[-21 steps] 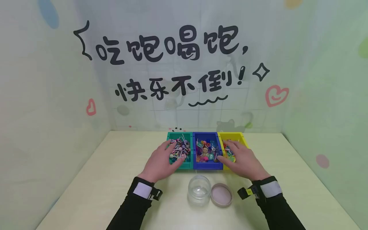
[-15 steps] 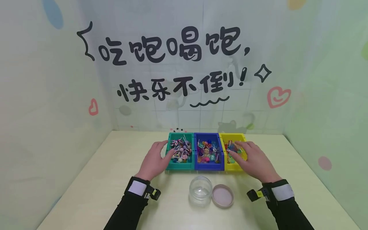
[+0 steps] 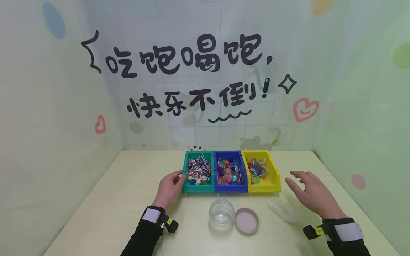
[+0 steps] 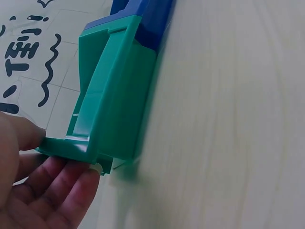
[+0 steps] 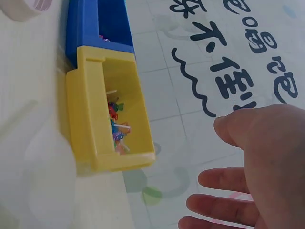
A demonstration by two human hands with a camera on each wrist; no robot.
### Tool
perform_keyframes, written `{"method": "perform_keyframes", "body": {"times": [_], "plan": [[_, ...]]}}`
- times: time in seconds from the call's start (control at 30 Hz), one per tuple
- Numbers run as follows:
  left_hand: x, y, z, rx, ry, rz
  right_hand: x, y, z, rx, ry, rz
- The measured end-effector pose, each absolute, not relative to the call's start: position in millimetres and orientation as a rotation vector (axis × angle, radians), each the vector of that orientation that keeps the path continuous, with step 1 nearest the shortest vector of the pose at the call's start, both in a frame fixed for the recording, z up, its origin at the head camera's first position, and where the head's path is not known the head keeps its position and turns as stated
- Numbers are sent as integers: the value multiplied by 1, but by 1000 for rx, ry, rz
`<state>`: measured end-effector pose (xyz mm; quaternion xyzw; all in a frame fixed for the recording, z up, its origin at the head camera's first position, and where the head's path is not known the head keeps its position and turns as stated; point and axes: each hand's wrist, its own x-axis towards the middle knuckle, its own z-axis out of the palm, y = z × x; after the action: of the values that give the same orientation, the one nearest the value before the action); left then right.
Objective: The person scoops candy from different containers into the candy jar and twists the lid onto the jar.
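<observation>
Desk (image 3: 128,213) carries three bins in a row against its back edge, right of its middle: a green bin (image 3: 198,188), a blue bin (image 3: 232,188) and a yellow bin (image 3: 264,187), side by side and touching, each holding small toy sweets. At the left end, the left hand (image 3: 168,188) has a firm grip on the green bin's outer rim, thumb on top and fingers curled beneath. At the other end the right hand (image 3: 315,195) holds nothing; its grip is spread, thumb and fingers apart, between the yellow bin and the desk's right edge, clear of the bin's wall.

A clear jar (image 3: 221,217) without its cover sits nearer the desk's front edge, the lid (image 3: 246,221) just beside it. Towards the right edge lies a see-through object (image 3: 283,210), too faint to name.

My judgement of the risks: only one end of the row is held, so a tug from the left could skew it, or part the bins if they are not clipped together, which I cannot tell. A tilt might tip sweets over the low fronts. Pulled towards the front edge, the row could shove jar and lid. The right wrist, dropping lower, might knock the see-through object.
</observation>
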<state>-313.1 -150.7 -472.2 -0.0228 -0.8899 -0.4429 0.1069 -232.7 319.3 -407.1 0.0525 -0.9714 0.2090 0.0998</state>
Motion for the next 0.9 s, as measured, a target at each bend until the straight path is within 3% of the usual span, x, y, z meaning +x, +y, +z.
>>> {"method": "perform_keyframes", "body": {"times": [0.6,0.9], "plan": [[-305,-149,-481,-102,-2635,-1310,-210,371,-450,22,-3186,775],[-306,-152,-476,-137,-2634,-1272,-192,381,-459,-70,-3314,1189]]}}
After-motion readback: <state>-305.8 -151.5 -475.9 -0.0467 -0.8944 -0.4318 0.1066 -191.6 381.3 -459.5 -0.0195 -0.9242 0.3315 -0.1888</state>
